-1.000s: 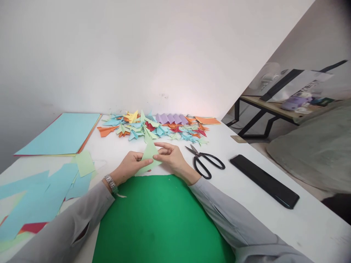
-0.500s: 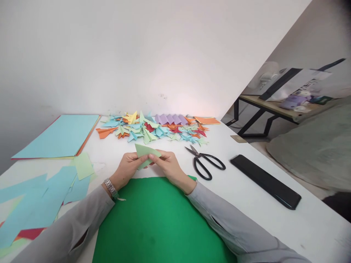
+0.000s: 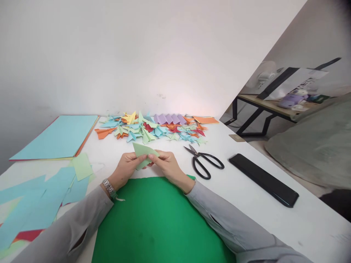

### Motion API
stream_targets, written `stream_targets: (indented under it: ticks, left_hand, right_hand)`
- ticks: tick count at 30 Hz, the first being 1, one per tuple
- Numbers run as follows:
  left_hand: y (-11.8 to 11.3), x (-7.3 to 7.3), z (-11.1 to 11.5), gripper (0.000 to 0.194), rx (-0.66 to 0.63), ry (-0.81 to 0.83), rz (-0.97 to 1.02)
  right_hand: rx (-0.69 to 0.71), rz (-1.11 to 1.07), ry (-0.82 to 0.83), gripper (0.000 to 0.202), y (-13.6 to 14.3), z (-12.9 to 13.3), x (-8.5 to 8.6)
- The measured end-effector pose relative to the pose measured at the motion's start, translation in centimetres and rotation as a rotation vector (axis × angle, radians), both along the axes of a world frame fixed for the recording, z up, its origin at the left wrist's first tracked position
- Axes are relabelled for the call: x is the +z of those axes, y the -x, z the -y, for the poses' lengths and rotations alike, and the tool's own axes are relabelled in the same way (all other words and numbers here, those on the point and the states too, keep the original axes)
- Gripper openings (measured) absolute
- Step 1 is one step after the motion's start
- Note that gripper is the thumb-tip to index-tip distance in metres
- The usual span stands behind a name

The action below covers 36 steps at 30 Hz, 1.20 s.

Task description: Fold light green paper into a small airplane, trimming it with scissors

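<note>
A light green piece of paper [image 3: 142, 150], folded to a pointed corner at its upper left, is held above the far edge of a green sheet [image 3: 161, 219]. My left hand [image 3: 124, 168] grips its left side, thumb on the front. My right hand [image 3: 169, 167] pinches its right side, with the two thumbs close together. The fingers behind the paper are mostly hidden. Beyond the hands lies a pile of small folded paper planes [image 3: 148, 136] in several colours. Black-handled scissors [image 3: 203, 160] lie partly open to the right of my right hand.
Large blue sheets [image 3: 59, 135] are stacked at the back left, with loose cut paper pieces [image 3: 35, 204] nearer me. Purple pleated paper [image 3: 169, 119] and orange paper [image 3: 206, 119] lie at the back. A long black case [image 3: 264, 179] is on the right; a side table [image 3: 255, 99] stands beyond.
The whole view has shifted slightly. Both hands keep the same grip on the light green paper, with hardly any movement in the fingers.
</note>
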<state>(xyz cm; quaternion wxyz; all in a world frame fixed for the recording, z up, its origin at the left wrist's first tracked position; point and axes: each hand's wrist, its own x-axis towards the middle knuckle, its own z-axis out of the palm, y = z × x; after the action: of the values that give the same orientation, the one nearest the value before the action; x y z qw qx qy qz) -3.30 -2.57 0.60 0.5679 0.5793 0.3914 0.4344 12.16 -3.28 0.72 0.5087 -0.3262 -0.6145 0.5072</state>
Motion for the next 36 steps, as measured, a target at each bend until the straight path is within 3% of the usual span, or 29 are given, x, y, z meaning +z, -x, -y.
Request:
stream_targets:
  ticks: [21,28,36]
  left_hand:
    - [0.0,0.0,0.1,0.032,0.006,0.034,-0.015]
    - [0.0,0.0,0.0,0.036,0.019,0.055,-0.031]
    - [0.1,-0.3,-0.1,0.037,0.011,0.116,-0.030]
  right_hand:
    - [-0.002,0.061,0.024,0.051,-0.3,-0.4,-0.7]
    - [0.003,0.047,0.075,0.043,-0.2,-0.3,-0.4]
    - [-0.002,0.046,0.107,0.058,-0.3,-0.9,-1.4]
